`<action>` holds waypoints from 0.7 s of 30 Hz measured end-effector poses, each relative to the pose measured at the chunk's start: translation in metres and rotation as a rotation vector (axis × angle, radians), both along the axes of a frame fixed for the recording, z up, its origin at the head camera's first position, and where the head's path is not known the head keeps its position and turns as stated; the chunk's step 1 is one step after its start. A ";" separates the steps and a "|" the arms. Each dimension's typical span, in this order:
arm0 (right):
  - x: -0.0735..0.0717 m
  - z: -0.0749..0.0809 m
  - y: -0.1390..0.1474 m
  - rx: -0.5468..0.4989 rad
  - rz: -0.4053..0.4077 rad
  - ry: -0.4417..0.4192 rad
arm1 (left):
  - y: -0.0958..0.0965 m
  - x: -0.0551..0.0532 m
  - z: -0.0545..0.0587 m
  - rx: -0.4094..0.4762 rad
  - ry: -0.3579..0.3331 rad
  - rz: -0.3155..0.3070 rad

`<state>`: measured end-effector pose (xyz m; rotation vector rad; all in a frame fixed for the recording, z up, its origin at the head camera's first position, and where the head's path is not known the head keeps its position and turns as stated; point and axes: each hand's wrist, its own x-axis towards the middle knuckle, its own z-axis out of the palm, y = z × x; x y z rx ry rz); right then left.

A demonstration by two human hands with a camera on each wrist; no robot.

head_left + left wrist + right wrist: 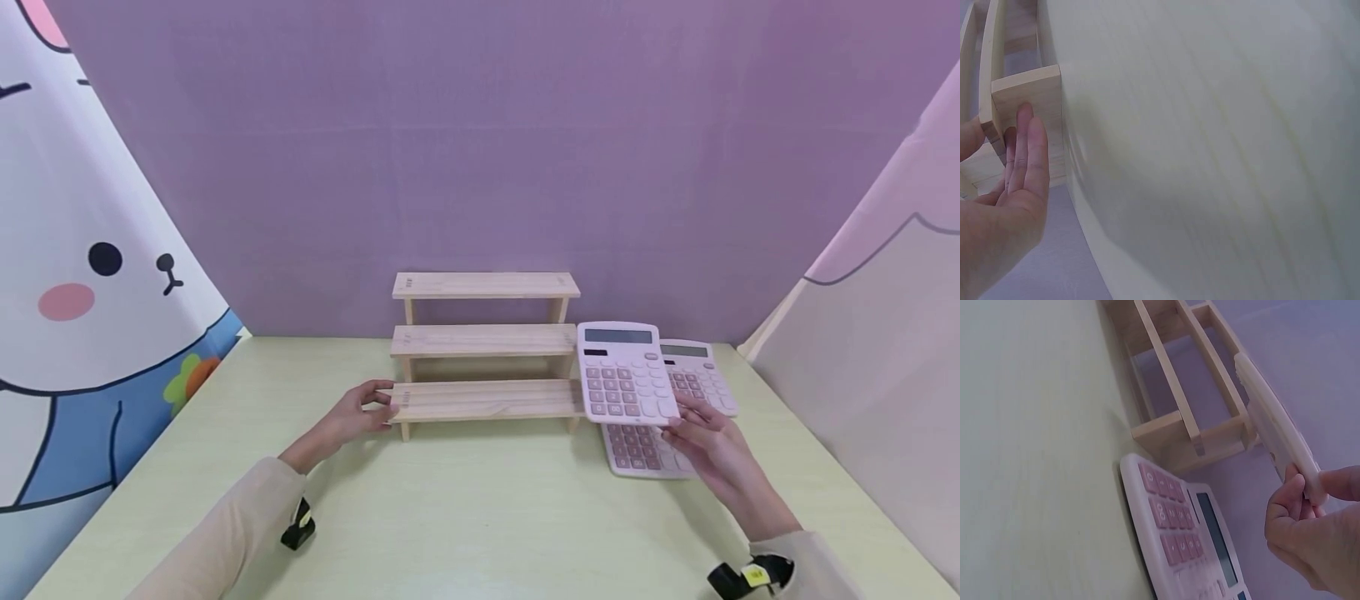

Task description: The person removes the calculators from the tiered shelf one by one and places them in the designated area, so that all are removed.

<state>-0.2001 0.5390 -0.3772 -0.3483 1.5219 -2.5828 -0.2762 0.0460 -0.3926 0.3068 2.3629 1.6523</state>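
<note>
A three-tier wooden display stand (487, 402) stands on the table against the purple backdrop. My left hand (352, 419) grips the left end of its lowest board; in the left wrist view the fingers (1036, 150) reach under the board, beside the leg. By its lower right corner, my right hand (716, 454) pinches a pink calculator (618, 358), thumb on one face and fingers on the other. This calculator is raised and tilted at the stand's right end, screen side up. Two more pink calculators, one lower (645, 454) and one further right (708, 379), are partly hidden by it.
The pale green table (480, 517) extends in front of the stand. A purple backdrop (480, 167) rises behind. A cartoon-printed panel (112, 358) borders the left side, and a pale panel (877, 375) the right. Each wrist wears a black strapped device.
</note>
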 end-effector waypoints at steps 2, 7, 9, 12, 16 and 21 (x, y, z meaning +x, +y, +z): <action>0.000 -0.002 0.003 -0.010 0.010 0.018 | 0.000 0.000 0.000 0.000 0.000 -0.005; 0.001 -0.008 0.011 -0.030 0.039 0.064 | 0.000 0.000 0.000 -0.004 -0.006 0.009; 0.002 -0.010 0.014 -0.031 0.048 0.070 | 0.000 -0.001 -0.001 -0.002 -0.007 0.013; 0.004 -0.013 0.020 -0.023 0.046 0.053 | 0.000 -0.001 -0.002 0.002 -0.006 0.012; 0.006 -0.017 0.028 -0.006 0.053 0.031 | -0.001 -0.002 -0.003 0.004 0.002 0.000; 0.008 -0.021 0.039 -0.027 0.095 0.046 | 0.000 -0.002 -0.003 0.005 -0.005 0.014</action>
